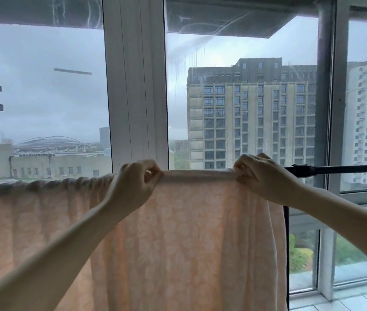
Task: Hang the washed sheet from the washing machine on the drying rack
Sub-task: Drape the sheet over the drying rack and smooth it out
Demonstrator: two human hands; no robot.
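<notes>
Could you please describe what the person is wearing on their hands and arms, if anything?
Nothing that shows. The left hand and right hand are bare, with no gloves, rings or wristwatch in view. The left forearm and right forearm are also uncovered right to the edge of the picture, so no sleeve is visible.

tall windows in white frames (136, 86), glass streaked near the top. outside: flat grey sky (43, 97), a many-storey block (252, 113) right of centre, a low domed roof (50, 140) at left. pale tiles (357, 299) lower right; dim, even daylight.
</notes>
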